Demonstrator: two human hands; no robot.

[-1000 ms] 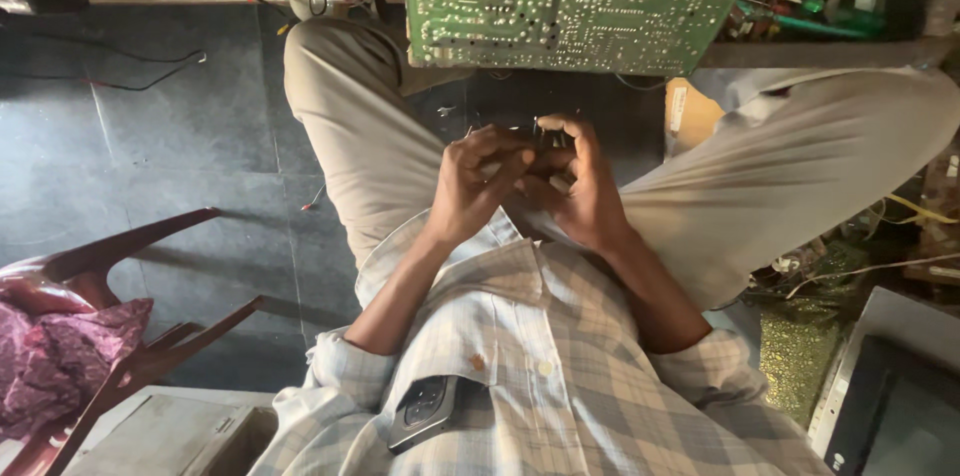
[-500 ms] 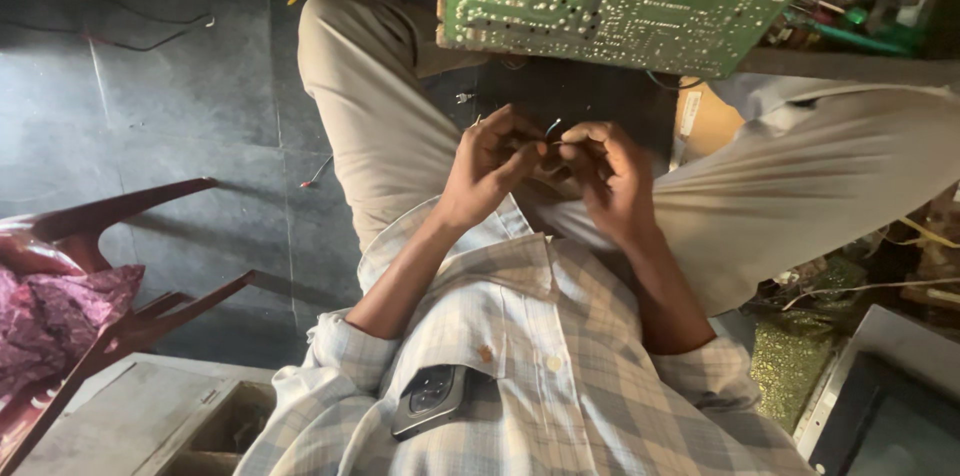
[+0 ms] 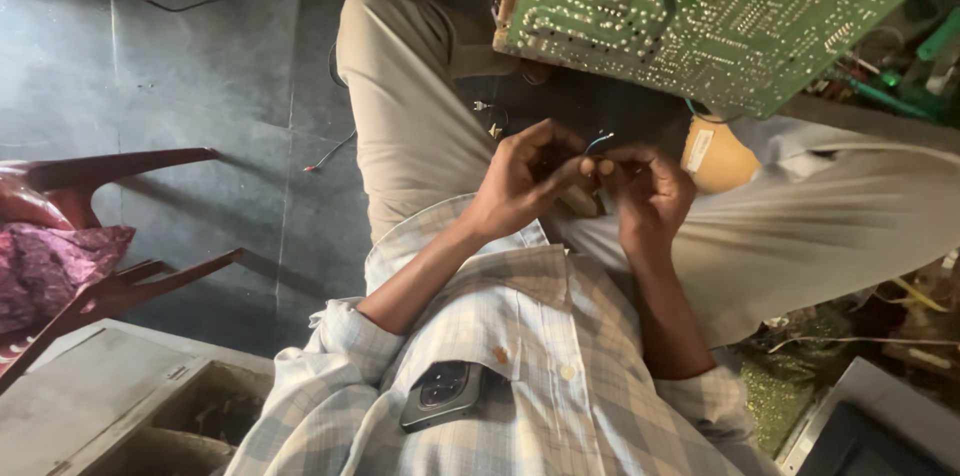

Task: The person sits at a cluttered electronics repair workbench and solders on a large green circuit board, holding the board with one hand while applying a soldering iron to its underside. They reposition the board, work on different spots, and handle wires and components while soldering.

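I sit with my knees apart and both hands together over my lap. My left hand (image 3: 527, 179) and my right hand (image 3: 645, 194) pinch a small dark part with thin wires (image 3: 598, 143) between the fingertips; one blue wire end sticks up. What the part is stays hidden by my fingers. A large green circuit board (image 3: 700, 6), solder side up, hangs just beyond my hands. A dark phone (image 3: 442, 394) sits in my checked shirt's pocket.
A dark red plastic chair (image 3: 90, 236) with pink cloth (image 3: 50, 271) stands at left on the grey tiled floor (image 3: 180, 86). A grey metal box (image 3: 120, 406) lies at lower left. Loose wires and green tools crowd the right side; a screen's corner (image 3: 880, 436) sits at lower right.
The view has shifted so my hands sit further right and lower. My fingers keep working the small part; the blue wire end now shows above them.
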